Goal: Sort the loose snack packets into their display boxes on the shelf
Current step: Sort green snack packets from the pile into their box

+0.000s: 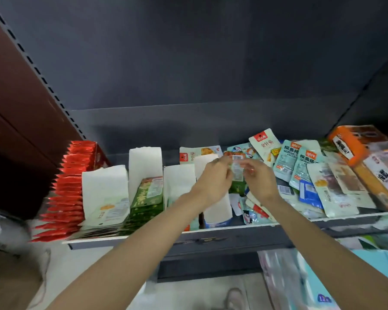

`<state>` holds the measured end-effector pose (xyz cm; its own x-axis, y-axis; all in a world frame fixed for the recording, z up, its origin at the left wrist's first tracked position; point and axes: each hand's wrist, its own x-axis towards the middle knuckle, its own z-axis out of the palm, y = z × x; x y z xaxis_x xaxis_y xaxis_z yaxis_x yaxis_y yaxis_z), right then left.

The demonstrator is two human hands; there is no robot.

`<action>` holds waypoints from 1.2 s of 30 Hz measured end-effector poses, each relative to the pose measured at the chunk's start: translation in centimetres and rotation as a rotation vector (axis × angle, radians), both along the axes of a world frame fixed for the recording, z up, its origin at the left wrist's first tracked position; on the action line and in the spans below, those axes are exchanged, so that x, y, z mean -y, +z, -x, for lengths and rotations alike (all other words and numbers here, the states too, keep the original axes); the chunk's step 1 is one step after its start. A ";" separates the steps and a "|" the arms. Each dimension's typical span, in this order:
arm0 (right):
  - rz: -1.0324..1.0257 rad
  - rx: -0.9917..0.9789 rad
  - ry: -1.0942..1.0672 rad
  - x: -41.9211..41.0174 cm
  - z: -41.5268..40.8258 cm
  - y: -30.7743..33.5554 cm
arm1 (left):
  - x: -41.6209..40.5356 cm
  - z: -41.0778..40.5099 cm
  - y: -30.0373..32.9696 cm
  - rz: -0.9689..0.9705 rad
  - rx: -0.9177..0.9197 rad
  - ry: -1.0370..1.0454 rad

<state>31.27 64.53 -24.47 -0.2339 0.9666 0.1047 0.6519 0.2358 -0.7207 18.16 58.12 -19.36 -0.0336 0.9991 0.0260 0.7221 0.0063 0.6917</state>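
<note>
Packets, a small stack of them [237, 173], sit pinched between my two hands above the middle of the shelf [211, 237]: from the head camera I see my left hand [213, 182] with fingers curled round the stack's left edge, and my right hand [259, 179] with fingertips pinching its right edge. The stack shows a barcode on top and a dark green pack lowest; motion blur hides finer detail. Just beneath my hands stand the white display boxes [145, 168], side by side, one holding green packets [147, 198], the one left of it pale packets [109, 211]. Further left, a red box [76, 175] is full of red packets. To the right, a loose heap of packets [311, 182] covers the shelf, with one pale packet [264, 144] standing tilted at the back. An orange box [354, 142] lies at the far right, beside the heap.
</note>
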 end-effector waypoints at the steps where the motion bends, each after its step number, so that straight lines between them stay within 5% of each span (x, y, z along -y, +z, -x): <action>1: 0.008 0.097 -0.006 -1.1 -1.3 -0.8 | -1.1 -1.7 -0.6 0.042 -0.016 -0.017; 11: 0.157 0.768 0.211 -7.6 -8.7 -4.5 | -9.2 -8.7 -8.3 0.587 -0.381 0.144; 19: 0.173 0.662 0.258 -8.4 -9.3 -5.2 | -9.6 -9.8 -9.0 0.534 -0.655 0.108; 26: -0.056 0.336 0.333 -7.7 -7.8 -2.0 | -8.2 -9.8 -2.5 0.167 -0.849 0.031; 31: -0.242 0.081 0.354 -6.8 -6.1 0.5 | -5.0 -6.8 0.7 -0.193 -0.512 0.245; 36: 0.022 -0.262 0.369 -4.0 -1.9 2.9 | -1.1 0.0 2.7 -0.371 -0.121 0.287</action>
